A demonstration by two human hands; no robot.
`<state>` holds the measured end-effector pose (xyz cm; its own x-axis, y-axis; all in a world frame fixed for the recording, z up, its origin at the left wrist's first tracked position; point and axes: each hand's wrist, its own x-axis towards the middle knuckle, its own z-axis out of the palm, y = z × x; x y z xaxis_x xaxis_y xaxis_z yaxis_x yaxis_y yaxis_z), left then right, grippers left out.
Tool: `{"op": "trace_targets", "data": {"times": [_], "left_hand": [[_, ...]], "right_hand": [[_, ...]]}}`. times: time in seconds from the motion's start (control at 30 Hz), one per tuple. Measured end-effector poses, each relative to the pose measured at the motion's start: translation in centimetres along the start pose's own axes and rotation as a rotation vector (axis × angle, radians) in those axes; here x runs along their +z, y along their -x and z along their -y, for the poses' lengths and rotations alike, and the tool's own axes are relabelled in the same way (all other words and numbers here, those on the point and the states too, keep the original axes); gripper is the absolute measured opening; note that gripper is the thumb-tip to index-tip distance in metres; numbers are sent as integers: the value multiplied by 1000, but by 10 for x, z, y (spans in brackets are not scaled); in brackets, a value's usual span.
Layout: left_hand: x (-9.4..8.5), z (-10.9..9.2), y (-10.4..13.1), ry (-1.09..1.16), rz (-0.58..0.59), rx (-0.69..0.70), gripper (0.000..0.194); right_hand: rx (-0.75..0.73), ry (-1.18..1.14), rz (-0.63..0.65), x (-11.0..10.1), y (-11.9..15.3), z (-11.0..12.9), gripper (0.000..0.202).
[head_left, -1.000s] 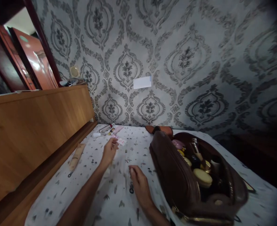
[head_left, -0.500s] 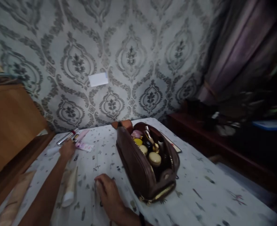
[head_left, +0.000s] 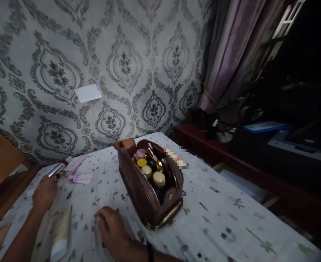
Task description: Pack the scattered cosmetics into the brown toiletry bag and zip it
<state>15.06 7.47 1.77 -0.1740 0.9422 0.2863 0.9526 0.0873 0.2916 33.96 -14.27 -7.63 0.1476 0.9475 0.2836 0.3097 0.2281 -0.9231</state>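
My left hand [head_left: 45,191] is at the left of the table, its fingers closed on a small black-and-tan item [head_left: 59,175] that looks like a makeup brush. Just beyond it lie a silver tube [head_left: 59,167] and two pink tubes, the nearer one [head_left: 80,178] with a printed pattern. A beige tube with a white cap [head_left: 60,233] rests below my left forearm's right side. My right hand [head_left: 112,229] lies on the cloth with loosely bent fingers, holding nothing I can see. Right of it stands an unzipped brown cosmetic bag [head_left: 135,193] containing round-lidded jars [head_left: 159,178] and other cosmetics.
A patterned white cloth [head_left: 212,214] covers the table, which meets a wallpapered wall [head_left: 124,65]. A wooden panel [head_left: 2,163] borders the left side. On the right are a dark red cabinet [head_left: 187,136], a partly open drawer [head_left: 243,182] and a purple curtain [head_left: 225,51].
The view has turned right, so everything sits further left. My left hand has drawn the small black-and-tan item a little away from the tubes. My right hand stays on the cloth.
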Motion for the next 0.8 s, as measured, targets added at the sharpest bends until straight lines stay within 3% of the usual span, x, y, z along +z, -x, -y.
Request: {"op": "trace_targets", "data": {"times": [0.1,0.17,0.27,0.37,0.43,0.57,0.7,0.8], "left_hand": [[-29,7,28,8,-48,48,7],[-44,10,54,175,-60,143,12],[-56,4,99,502,76,210,37],[-52,-13,140,760,365,243,53],[-43,-25,159,851,485,260,58],[-29,-41,177,901,496,309,58],[-27,-48,183,906,539,346,53],[-25,-52,186,929,554,353,54]], "right_hand": [[22,-50,-19,0,3,-3,19],[71,-164,-25,0,1,-5,23],[257,-502,-22,3,-9,-7,46],[475,-838,-23,5,-21,-7,67],[553,-955,20,2,-22,-5,67],[641,-1058,109,-19,-11,4,52],[719,-1186,104,-43,1,10,40],[694,-1247,100,-50,3,8,38]]}}
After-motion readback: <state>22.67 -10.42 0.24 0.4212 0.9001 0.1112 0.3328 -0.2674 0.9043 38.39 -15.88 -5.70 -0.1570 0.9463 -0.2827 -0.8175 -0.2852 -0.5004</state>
